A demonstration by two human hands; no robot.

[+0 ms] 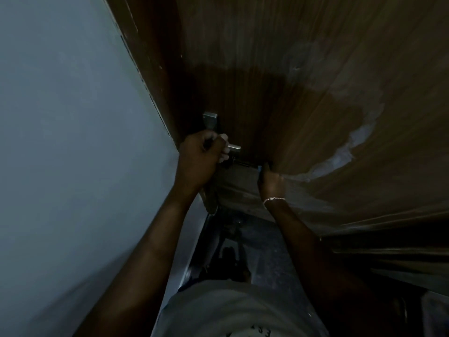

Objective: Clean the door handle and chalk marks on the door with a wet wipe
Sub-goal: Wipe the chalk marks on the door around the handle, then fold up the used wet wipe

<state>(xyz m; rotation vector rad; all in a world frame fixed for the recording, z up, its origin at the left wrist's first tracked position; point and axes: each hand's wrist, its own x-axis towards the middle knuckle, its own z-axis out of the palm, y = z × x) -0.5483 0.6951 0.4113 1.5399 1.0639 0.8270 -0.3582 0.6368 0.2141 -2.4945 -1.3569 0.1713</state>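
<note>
- The left hand is closing around the metal door handle, with a white wet wipe bunched between the fingers and the lever
- Only the lever's square end is sticking out to the right of the fist, and the metal plate is showing above the hand
- The right hand is pressing against the brown wooden door lower right of the handle; something small and blue is peeking out at its fingertips, though whether the hand is gripping it I cannot tell
- A thin bracelet is sitting on the right wrist
- Pale chalk marks are smearing across the door to the right of the right hand, curving upward
- A grey-blue wall is filling the left side, meeting the door frame
- The scene is dim, and the person's light shirt is showing at the bottom
</note>
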